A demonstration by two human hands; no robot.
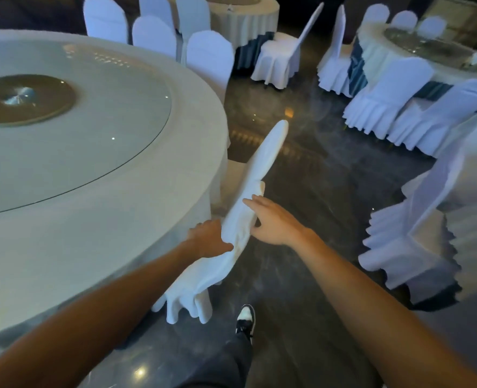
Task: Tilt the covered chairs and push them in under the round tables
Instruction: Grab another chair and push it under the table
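Observation:
A white-covered chair (259,163) leans against the right rim of the large round table (175,175), its back seen edge-on and tilted toward the table. My left hand (207,238) grips the near edge of the chair back, on the table side. My right hand (271,219) lies flat with fingers spread against the outer face of the same back. The chair's seat is hidden under the tablecloth; its skirt hangs down near my foot.
Several covered chairs (209,57) ring the table's far side. A tilted chair (416,219) stands at right beside another table. More chairs and round tables (399,49) fill the back. Dark glossy floor (315,169) runs between them. My shoe (245,317) is below the chair.

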